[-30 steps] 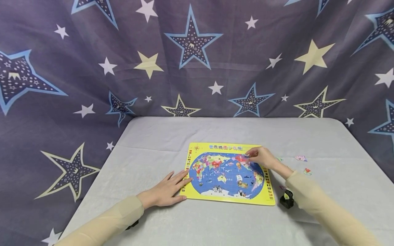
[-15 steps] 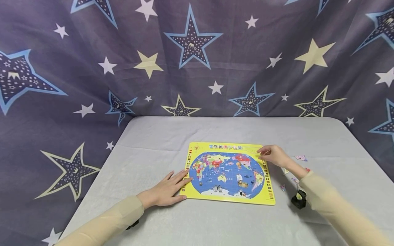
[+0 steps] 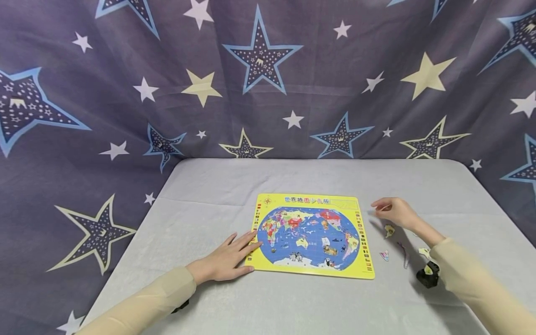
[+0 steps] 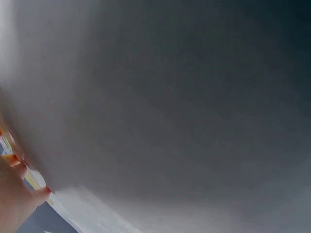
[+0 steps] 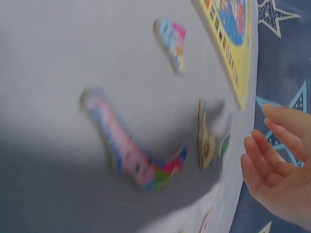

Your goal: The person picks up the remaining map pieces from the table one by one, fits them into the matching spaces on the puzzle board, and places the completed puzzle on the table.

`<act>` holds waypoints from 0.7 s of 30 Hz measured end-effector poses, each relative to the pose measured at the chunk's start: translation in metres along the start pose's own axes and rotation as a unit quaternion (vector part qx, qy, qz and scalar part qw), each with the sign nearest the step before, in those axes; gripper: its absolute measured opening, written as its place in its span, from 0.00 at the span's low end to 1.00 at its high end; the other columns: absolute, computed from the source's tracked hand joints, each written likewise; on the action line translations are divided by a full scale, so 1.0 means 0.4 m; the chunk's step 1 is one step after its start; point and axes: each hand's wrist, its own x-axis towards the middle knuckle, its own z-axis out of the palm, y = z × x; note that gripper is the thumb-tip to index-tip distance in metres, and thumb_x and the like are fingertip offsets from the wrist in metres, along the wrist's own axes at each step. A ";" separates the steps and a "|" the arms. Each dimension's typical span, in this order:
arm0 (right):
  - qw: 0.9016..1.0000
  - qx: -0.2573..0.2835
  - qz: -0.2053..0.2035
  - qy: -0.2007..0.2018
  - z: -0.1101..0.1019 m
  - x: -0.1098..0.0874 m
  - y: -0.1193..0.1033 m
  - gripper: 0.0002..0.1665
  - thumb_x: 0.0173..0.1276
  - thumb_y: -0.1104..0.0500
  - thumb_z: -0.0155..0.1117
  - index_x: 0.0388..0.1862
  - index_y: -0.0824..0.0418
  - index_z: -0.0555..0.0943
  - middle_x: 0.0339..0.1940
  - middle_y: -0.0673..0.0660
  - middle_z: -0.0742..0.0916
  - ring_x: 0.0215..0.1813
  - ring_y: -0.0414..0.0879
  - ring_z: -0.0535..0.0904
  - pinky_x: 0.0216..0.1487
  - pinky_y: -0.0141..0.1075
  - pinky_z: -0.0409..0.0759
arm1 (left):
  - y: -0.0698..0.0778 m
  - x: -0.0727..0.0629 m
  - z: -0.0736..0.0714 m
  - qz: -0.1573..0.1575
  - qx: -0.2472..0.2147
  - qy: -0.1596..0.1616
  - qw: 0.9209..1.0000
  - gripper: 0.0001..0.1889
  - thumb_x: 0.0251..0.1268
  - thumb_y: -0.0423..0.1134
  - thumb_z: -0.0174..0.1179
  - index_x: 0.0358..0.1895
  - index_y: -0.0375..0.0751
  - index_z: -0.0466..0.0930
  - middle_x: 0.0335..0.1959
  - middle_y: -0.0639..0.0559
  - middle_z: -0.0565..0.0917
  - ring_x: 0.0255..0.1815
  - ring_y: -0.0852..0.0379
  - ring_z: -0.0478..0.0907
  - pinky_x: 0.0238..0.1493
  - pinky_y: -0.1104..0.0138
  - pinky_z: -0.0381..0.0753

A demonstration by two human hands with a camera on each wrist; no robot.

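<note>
A yellow-bordered world map puzzle board [image 3: 311, 271] lies flat on the table. My left hand [image 3: 224, 260] rests on its left border with fingers spread; in the left wrist view only part of that hand [image 4: 19, 194] shows, at the lower left. Past the board's right edge, my right hand [image 3: 395, 213] hovers over loose puzzle pieces. Its fingers bend loosely with a gap to the thumb, and nothing shows between them in the right wrist view. Below it lie a yellowish puzzle piece [image 3: 389, 231], a small pink-and-blue puzzle piece [image 5: 171, 43] and a long curved pink puzzle piece [image 5: 129, 145].
Another pale yellow-green piece [image 3: 425, 252] lies near the right wrist, partly covered by the black wrist device [image 3: 428, 275]. Grey cloth covers the table [image 3: 234, 186]. Behind it hangs a dark curtain [image 3: 310, 28] printed with stars.
My right hand has left the map's upper right part and moved right, off the board, to above the loose pieces. The left hand and the board have stayed in place.
</note>
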 end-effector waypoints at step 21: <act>0.997 -0.063 0.016 0.033 -0.084 -0.074 0.094 0.15 0.57 0.65 0.61 0.41 0.74 0.78 0.35 0.69 0.82 0.36 0.59 0.78 0.29 0.34 0.75 | -0.001 0.001 0.000 -0.004 -0.001 -0.004 1.000 0.34 0.63 0.63 0.35 0.70 0.53 0.45 0.71 0.50 0.41 0.70 0.54 0.40 0.65 0.50 0.42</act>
